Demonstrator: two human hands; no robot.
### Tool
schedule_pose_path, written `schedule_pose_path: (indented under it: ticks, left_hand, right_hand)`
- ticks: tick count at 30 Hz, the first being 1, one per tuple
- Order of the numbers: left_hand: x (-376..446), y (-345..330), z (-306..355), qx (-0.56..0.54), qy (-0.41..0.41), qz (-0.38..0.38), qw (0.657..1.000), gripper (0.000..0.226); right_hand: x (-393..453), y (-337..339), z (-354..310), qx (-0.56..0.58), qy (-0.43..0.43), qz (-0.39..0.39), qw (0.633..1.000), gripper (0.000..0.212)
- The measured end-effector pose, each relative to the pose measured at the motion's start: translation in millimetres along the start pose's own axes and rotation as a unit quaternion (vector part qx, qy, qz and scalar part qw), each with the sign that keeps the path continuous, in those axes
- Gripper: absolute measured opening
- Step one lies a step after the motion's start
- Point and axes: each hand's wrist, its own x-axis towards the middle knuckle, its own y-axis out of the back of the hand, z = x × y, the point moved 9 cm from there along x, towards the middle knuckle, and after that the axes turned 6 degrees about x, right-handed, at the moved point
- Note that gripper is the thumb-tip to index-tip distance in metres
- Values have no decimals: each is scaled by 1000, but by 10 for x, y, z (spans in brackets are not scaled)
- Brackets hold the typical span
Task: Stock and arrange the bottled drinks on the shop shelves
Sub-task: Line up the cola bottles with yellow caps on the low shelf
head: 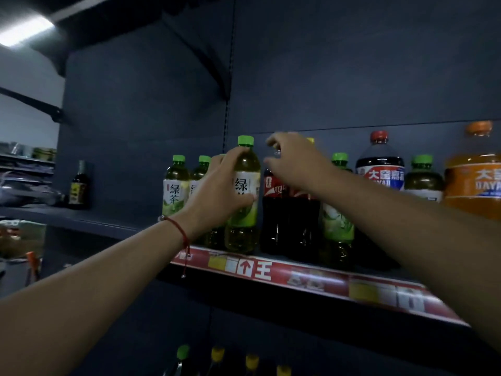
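Note:
A green tea bottle (244, 213) with a green cap stands upright at the front of the shelf (298, 278). My left hand (217, 191) is wrapped around its middle. Just to its right stand two dark cola bottles (273, 213). My right hand (292, 164) hovers over their tops with fingers spread, and hides their caps. More green tea bottles (176, 185) stand behind my left hand, and another green tea bottle (337, 226) stands right of the colas.
A large dark cola bottle (379, 169) with a red cap and a big orange soda bottle (474, 183) stand at the right. A small dark bottle (79, 185) stands alone on the left shelf. Capped bottles (217, 356) show on the shelf below.

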Motion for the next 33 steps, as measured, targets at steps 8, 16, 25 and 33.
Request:
schedule_pose_path:
  ticks: [8, 16, 25, 33]
  left_hand:
    - [38, -359, -164, -14, 8, -42, 999, 88]
    - [96, -382, -197, 300, -56, -45, 951, 99]
    - [76, -458, -321, 362, -73, -132, 920, 128]
    - [49, -494, -298, 354, -54, -138, 924, 125]
  right_hand:
    - [643, -197, 158, -258, -45, -134, 956, 54]
    - [732, -242, 204, -222, -41, -107, 968, 50]
    - [499, 21, -20, -11, 8, -123, 992, 33]
    - [152, 307, -236, 13, 91, -75, 993, 31]
